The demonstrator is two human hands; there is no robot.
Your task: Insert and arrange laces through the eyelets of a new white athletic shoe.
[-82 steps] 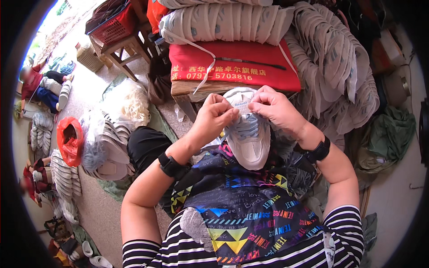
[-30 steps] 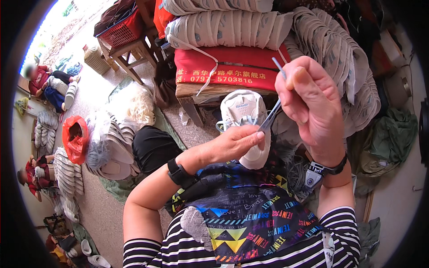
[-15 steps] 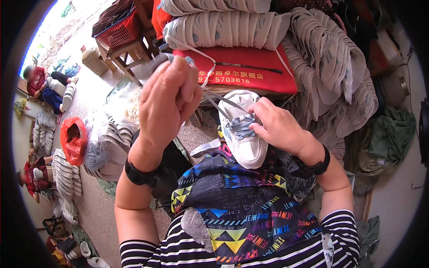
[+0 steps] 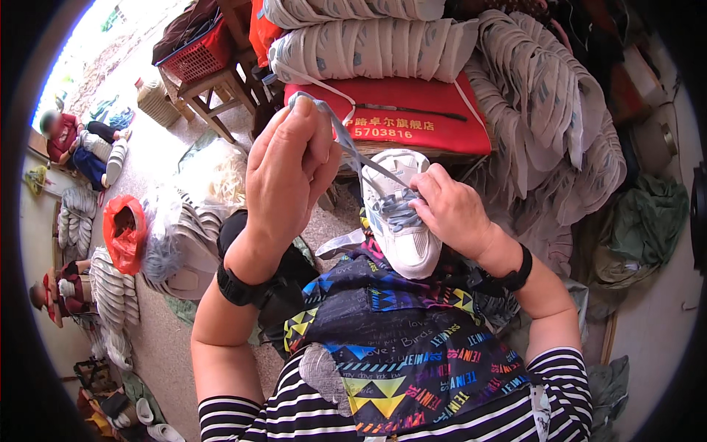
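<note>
A white sneaker upper (image 4: 407, 255) rests toe toward me against the patterned apron (image 4: 412, 324) on my lap. Grey-blue shoelace (image 4: 343, 137) is threaded through its eyelets, and a length runs taut up to the left. My left hand (image 4: 283, 180) is raised beside the sneaker, fingers curled closed around that lace, which loops over the fingertips. At the lacing, my right hand (image 4: 458, 215) closes thumb and fingers on the lace near the top eyelets.
Rows of stacked white uppers (image 4: 375, 50) lie behind a red cloth bag (image 4: 420, 131) holding a thin dark tool (image 4: 412, 109). More uppers (image 4: 541, 96) hang at right. A red plastic bag (image 4: 124, 239) and bundled laces (image 4: 163, 254) are left. Two people sit far left.
My left hand, blurred before, has turned and shifted slightly right, with the lace now looped above its fingertips. My right hand stays at the lacing, its fingers a little more gathered.
</note>
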